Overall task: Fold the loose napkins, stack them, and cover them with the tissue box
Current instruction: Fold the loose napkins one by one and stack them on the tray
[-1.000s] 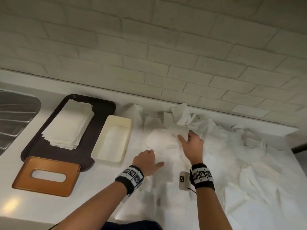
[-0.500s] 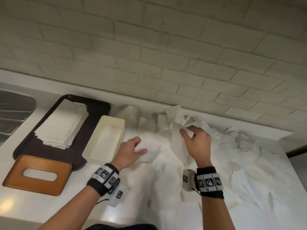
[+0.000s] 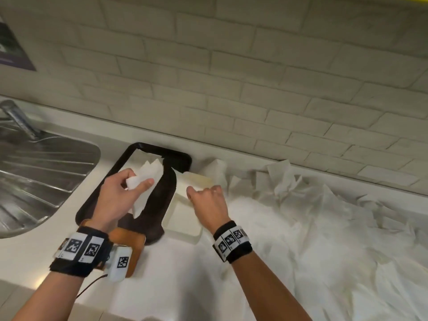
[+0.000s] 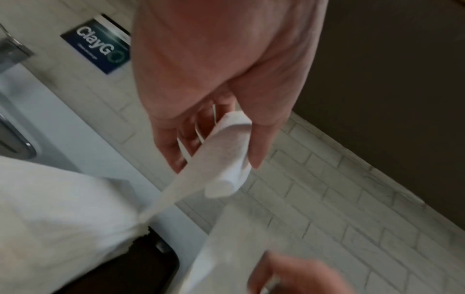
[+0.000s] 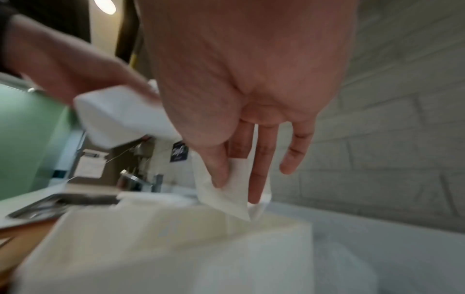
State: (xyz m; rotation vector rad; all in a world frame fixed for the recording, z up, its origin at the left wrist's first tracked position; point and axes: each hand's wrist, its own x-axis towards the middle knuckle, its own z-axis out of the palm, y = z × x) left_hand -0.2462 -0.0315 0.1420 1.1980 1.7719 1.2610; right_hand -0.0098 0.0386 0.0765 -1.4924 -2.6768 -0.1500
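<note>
My left hand (image 3: 137,181) grips a folded white napkin (image 3: 150,173) above the black tray (image 3: 181,158). The wrist view shows thumb and fingers of that left hand (image 4: 216,165) curled round the napkin (image 4: 224,177). A stack of folded napkins (image 3: 144,156) lies on the tray, mostly hidden by that hand. My right hand (image 3: 199,193) hovers over the cream box (image 3: 185,224); up close, the right hand (image 5: 234,179) pinches a napkin corner (image 5: 226,201). The wooden tissue box cover (image 3: 130,239) lies below the tray, half behind my left wrist.
A large heap of loose napkins (image 3: 324,228) covers the counter to the right. A steel sink (image 3: 34,172) with a tap (image 3: 18,119) sits at the left. A brick wall (image 3: 231,89) runs along the back of the counter.
Both hands have moved left from the loose heap to above the tray and the cream box. The left hand carried the folded napkin along, and the view has turned left.
</note>
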